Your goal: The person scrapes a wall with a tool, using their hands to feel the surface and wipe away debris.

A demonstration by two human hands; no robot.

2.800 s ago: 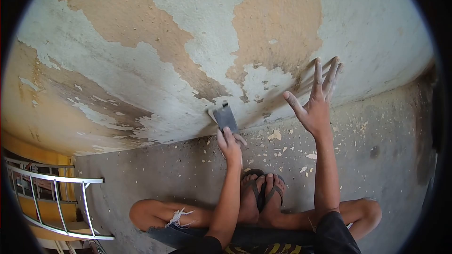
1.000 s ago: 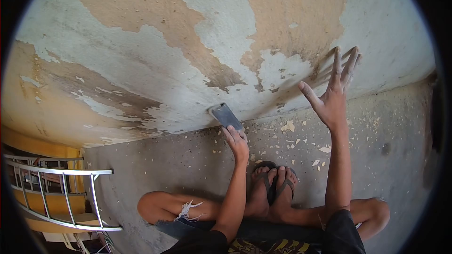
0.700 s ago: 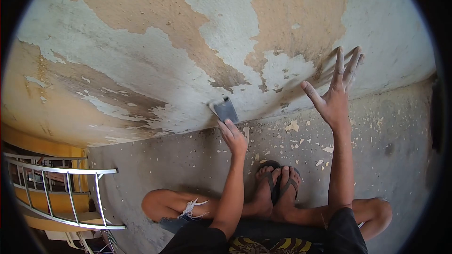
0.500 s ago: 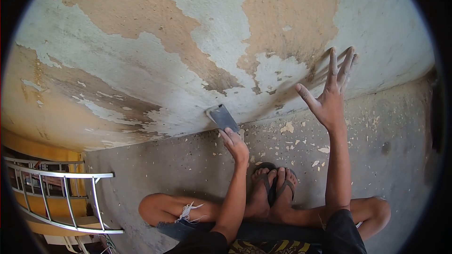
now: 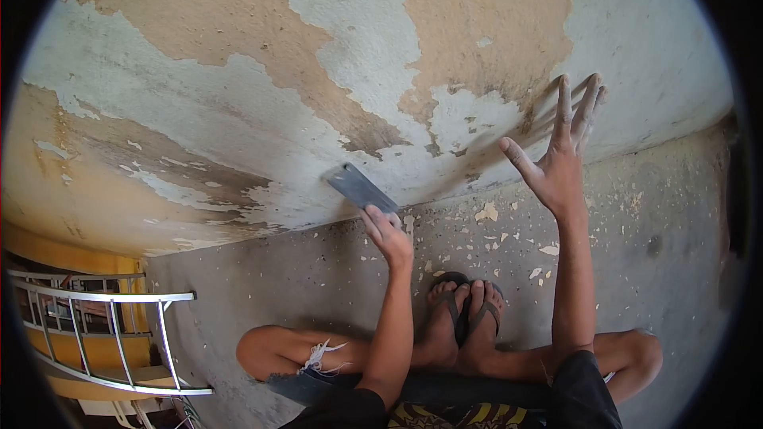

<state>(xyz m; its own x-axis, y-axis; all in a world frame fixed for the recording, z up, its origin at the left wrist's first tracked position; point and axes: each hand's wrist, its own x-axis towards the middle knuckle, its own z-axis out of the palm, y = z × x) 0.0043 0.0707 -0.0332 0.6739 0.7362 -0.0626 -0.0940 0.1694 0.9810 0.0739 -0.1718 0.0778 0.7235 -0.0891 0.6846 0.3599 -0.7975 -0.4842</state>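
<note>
My left hand (image 5: 389, 237) is closed on the near end of a flat, dark grey rectangular tool (image 5: 362, 190). The tool slants up and to the left, its far end at the lower part of the peeling wall (image 5: 302, 139). Whether that end touches the wall is hard to tell. Further right, my right hand (image 5: 559, 160) has its fingers spread, with dusty fingertips against the wall and nothing held. Its thumb points up and left.
Paint flakes (image 5: 487, 212) lie scattered over the grey floor (image 5: 612, 270) along the wall's base. My crossed legs and sandalled feet (image 5: 465, 310) are below the hands. A metal ladder (image 5: 119, 297) is at the lower left.
My left hand has moved slightly left, and the tool has swung so its far end lies further left and higher. My right hand stays in place on the wall.
</note>
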